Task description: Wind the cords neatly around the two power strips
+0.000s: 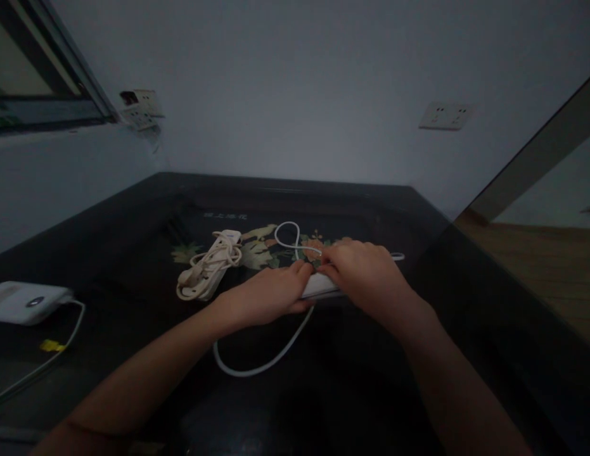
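A white power strip point(320, 285), mostly covered by my hands, is held just above the glossy dark table. My left hand point(280, 288) is closed around its left end, thumb underneath and fingers on top. My right hand point(364, 272) is over the right part, its fingertips pinching the white cord point(286, 244) against the strip. One loop of that cord stands up behind my hands, another hangs toward me below them, and a small bit shows past my right hand. To the left lies a second power strip point(213, 269) with its cream cord bundled over it.
The dark table point(256, 418) has a printed flower pattern. At the left edge sits a white box-shaped device point(31, 303) with a cable and a yellow tag point(52, 345). Wall sockets point(445, 116) are on the back wall, more sockets point(141, 111) by the window.
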### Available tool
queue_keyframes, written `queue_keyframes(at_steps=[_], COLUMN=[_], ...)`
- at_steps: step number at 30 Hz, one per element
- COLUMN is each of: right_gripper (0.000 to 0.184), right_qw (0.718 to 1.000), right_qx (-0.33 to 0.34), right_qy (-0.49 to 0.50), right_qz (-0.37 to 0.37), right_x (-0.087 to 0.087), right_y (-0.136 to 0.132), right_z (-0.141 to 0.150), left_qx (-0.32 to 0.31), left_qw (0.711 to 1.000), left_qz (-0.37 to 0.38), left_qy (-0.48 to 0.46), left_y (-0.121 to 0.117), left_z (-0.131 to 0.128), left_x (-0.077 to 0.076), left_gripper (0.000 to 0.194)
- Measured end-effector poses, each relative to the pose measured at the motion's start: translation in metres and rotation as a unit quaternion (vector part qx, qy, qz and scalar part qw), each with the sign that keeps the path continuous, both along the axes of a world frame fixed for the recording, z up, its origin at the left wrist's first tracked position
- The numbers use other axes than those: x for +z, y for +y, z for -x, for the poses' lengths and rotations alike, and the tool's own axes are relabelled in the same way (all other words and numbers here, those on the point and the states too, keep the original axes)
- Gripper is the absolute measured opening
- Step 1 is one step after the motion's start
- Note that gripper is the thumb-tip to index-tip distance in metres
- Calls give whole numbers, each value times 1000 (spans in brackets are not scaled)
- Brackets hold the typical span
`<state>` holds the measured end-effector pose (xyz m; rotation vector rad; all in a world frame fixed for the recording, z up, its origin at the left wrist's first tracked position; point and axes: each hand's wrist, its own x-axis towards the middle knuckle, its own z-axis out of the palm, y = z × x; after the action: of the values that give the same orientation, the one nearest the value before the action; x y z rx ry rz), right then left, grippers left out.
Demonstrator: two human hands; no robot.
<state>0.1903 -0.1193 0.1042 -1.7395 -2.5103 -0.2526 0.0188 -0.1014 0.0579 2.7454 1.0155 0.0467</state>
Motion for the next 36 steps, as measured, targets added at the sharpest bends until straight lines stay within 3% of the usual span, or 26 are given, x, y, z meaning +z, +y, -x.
queue_keyframes(at_steps=[4, 8, 12, 16, 19, 26, 32, 36], right_gripper=[15, 15, 25, 28, 28, 23, 23, 22], right_qw=[997, 994, 982, 955, 941, 928, 924, 911], right_qx=[-34, -17, 38, 84, 112, 91, 79, 95], right_qy=[15, 49, 84, 140, 211, 323, 330, 349], right_qz=[-61, -95, -165, -247, -241, -165, -174, -199], right_x=[5, 3, -12, -25, -25, -8, -5, -6], right_y=[-11, -18, -15, -6, -2, 5, 6, 9], right_z=[6, 14, 25, 30, 26, 5, -1, -1], left_qx=[34, 102, 105, 118, 135, 137, 138, 166], left_qw=[998, 986, 959, 907, 885, 879, 803, 780], left_qz=[-27, -44, 36, 139, 175, 192, 290, 331], left_qy=[-51, -123, -262, -379, -409, -413, -503, -504], left_y=[16, 32, 41, 39, 36, 33, 34, 36], left_z=[3, 4, 5, 6, 6, 2, -2, 0], left_x=[-9, -16, -12, -5, -3, -2, 2, 3], left_gripper=[41, 53, 42, 31, 33, 35, 36, 39])
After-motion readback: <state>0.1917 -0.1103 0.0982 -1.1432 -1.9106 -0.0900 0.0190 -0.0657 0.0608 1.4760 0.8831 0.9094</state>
